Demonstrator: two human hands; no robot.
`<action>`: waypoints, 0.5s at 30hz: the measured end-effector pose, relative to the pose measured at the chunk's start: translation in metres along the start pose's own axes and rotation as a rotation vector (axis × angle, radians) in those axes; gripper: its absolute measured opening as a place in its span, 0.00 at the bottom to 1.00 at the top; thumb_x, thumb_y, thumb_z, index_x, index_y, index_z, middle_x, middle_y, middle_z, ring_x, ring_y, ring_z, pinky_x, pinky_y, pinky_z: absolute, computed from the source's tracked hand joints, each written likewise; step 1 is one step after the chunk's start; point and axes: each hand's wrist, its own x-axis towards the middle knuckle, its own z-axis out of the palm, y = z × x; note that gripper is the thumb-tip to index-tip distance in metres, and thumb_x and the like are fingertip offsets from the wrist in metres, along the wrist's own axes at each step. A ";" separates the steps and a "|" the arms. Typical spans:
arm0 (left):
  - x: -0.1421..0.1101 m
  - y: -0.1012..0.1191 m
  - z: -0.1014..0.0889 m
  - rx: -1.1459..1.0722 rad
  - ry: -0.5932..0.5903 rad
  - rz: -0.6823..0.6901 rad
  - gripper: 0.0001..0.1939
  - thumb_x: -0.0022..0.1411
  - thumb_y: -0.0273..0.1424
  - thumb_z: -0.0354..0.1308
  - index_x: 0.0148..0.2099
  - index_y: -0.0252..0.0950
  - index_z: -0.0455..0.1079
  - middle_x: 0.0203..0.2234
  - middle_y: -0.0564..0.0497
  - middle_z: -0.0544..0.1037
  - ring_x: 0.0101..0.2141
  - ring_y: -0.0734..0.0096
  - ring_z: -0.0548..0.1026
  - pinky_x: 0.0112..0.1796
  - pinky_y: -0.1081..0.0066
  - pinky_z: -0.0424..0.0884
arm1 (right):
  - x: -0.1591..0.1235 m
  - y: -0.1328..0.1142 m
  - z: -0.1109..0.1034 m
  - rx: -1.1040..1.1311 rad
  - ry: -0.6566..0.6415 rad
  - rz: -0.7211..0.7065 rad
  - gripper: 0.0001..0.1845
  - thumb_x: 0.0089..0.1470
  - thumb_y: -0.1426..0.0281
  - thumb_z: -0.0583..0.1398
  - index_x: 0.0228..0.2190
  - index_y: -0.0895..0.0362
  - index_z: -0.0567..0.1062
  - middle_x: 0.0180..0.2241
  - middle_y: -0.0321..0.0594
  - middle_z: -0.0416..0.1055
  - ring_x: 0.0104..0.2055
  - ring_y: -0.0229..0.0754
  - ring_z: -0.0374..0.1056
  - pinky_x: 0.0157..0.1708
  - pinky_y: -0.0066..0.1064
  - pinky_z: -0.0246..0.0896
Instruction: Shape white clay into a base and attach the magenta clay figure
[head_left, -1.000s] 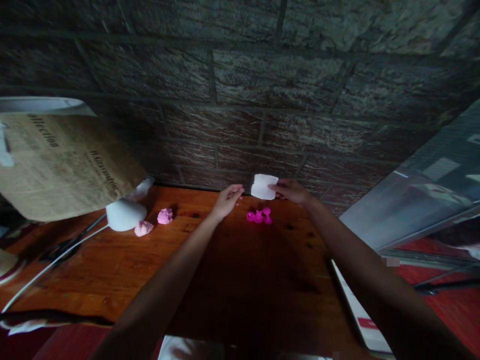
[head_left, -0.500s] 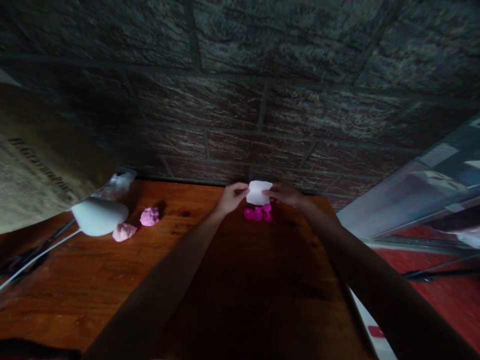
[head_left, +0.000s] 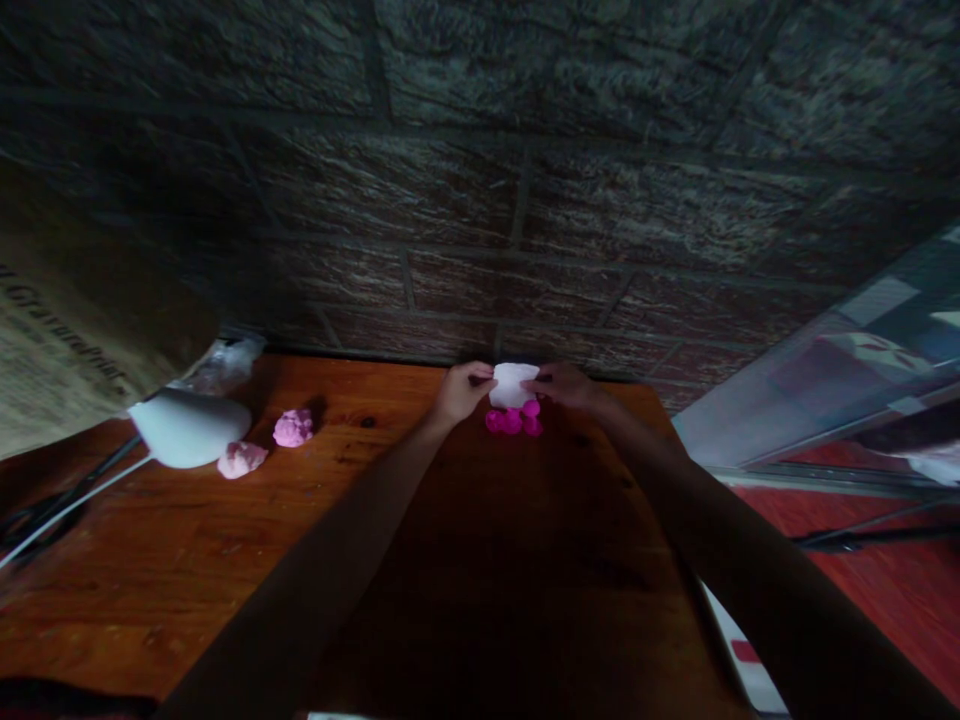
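Note:
Between my two hands is a flat white sheet (head_left: 513,386), small and roughly square with uneven edges; I cannot make out its material. My left hand (head_left: 460,392) pinches its left edge with thumb and fingers. At the right edge, my right hand (head_left: 568,386) grips it the same way, thumb in front. Just below the sheet, on the wooden table (head_left: 480,560), lie several small magenta round pieces (head_left: 513,420) in a cluster. Off to the left sit two crumpled pink lumps, one brighter (head_left: 293,428) and one paler (head_left: 242,459).
A white rounded object (head_left: 191,428) with a white cable stands at the left, under a brown printed paper bag (head_left: 82,330). Clear plastic wrap (head_left: 225,365) lies behind it. The stone-patterned wall (head_left: 480,200) closes off the back. A glass panel (head_left: 840,370) is at the right.
The camera view has shifted slightly, moving the scene a little left and up. Both hands keep their hold on the white sheet, whose tilt looks slightly different.

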 end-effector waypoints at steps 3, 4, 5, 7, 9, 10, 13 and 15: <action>0.000 -0.001 -0.001 0.008 0.004 0.002 0.07 0.54 0.21 0.65 0.36 0.34 0.76 0.33 0.48 0.84 0.36 0.66 0.81 0.43 0.64 0.77 | 0.000 0.000 0.002 0.001 0.025 -0.012 0.15 0.51 0.60 0.61 0.20 0.57 0.73 0.20 0.35 0.71 0.24 0.36 0.64 0.29 0.28 0.56; 0.000 -0.001 -0.002 0.005 0.001 0.003 0.07 0.54 0.21 0.65 0.36 0.34 0.76 0.33 0.48 0.84 0.36 0.66 0.81 0.43 0.64 0.77 | 0.001 0.001 0.002 0.008 0.033 -0.012 0.15 0.51 0.61 0.61 0.20 0.57 0.73 0.21 0.35 0.71 0.25 0.36 0.65 0.29 0.28 0.56; 0.000 -0.001 -0.002 0.001 -0.003 0.003 0.07 0.54 0.22 0.65 0.37 0.34 0.76 0.33 0.48 0.84 0.36 0.66 0.81 0.43 0.64 0.77 | 0.001 0.001 0.003 0.015 0.040 -0.013 0.15 0.51 0.60 0.62 0.20 0.57 0.73 0.21 0.35 0.72 0.25 0.37 0.65 0.30 0.28 0.56; 0.000 -0.002 -0.002 -0.008 -0.011 0.001 0.08 0.53 0.22 0.66 0.38 0.34 0.76 0.33 0.47 0.84 0.36 0.65 0.81 0.43 0.64 0.77 | 0.001 0.001 0.003 0.028 0.047 -0.020 0.17 0.50 0.58 0.62 0.19 0.57 0.73 0.21 0.35 0.72 0.26 0.37 0.66 0.30 0.28 0.57; 0.001 -0.002 -0.001 -0.007 -0.027 -0.002 0.09 0.53 0.23 0.66 0.39 0.34 0.76 0.34 0.47 0.83 0.37 0.64 0.81 0.43 0.64 0.76 | 0.001 0.002 0.003 0.040 0.040 -0.028 0.20 0.50 0.54 0.62 0.19 0.57 0.73 0.21 0.35 0.71 0.26 0.38 0.65 0.30 0.29 0.57; 0.001 -0.002 -0.001 -0.003 -0.036 -0.003 0.08 0.54 0.23 0.66 0.39 0.35 0.76 0.34 0.47 0.83 0.37 0.64 0.81 0.43 0.64 0.76 | 0.001 0.002 0.003 0.045 0.033 -0.031 0.21 0.49 0.53 0.62 0.19 0.57 0.73 0.21 0.35 0.71 0.26 0.38 0.65 0.30 0.29 0.57; 0.001 -0.001 0.000 0.021 -0.055 -0.006 0.07 0.55 0.22 0.64 0.38 0.35 0.76 0.34 0.47 0.83 0.37 0.64 0.81 0.43 0.64 0.75 | 0.000 0.002 0.002 0.046 0.014 -0.041 0.22 0.49 0.51 0.62 0.19 0.57 0.73 0.21 0.36 0.71 0.26 0.38 0.65 0.31 0.29 0.57; 0.001 0.000 0.000 0.033 -0.061 0.000 0.07 0.56 0.21 0.63 0.38 0.35 0.76 0.35 0.47 0.83 0.37 0.64 0.81 0.43 0.65 0.75 | 0.000 0.001 0.002 0.044 0.012 -0.043 0.22 0.48 0.51 0.63 0.18 0.57 0.73 0.21 0.36 0.71 0.27 0.38 0.65 0.31 0.29 0.57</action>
